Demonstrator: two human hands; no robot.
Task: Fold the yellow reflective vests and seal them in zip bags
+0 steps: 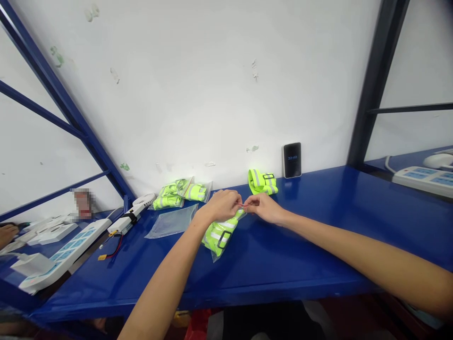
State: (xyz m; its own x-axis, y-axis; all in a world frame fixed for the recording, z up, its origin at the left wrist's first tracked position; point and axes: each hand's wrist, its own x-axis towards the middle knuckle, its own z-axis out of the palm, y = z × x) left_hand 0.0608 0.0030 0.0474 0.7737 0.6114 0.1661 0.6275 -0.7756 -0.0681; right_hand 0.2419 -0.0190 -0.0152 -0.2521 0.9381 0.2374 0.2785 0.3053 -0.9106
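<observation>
A clear plastic zip bag (221, 238) with a folded neon-yellow reflective strap inside lies tilted on the blue table. A black buckle shows through its plastic. My left hand (224, 204) pinches the bag's top edge, where a thin red seal line shows. Close beside it, my right hand (264, 208) grips the same edge between thumb and fingers. Behind my right hand sits a loose rolled reflective strap (262, 182) with its own buckle. An unfilled clear bag (171, 222) lies flat left of my left hand.
Bagged reflective straps (170, 194) are piled by the wall. A phone (292, 160) leans upright at the back. On the left are a white handheld fan (143, 200), a battery pack with wires (122, 223) and a power strip (67, 255). Another person's hand (7, 233) shows far left.
</observation>
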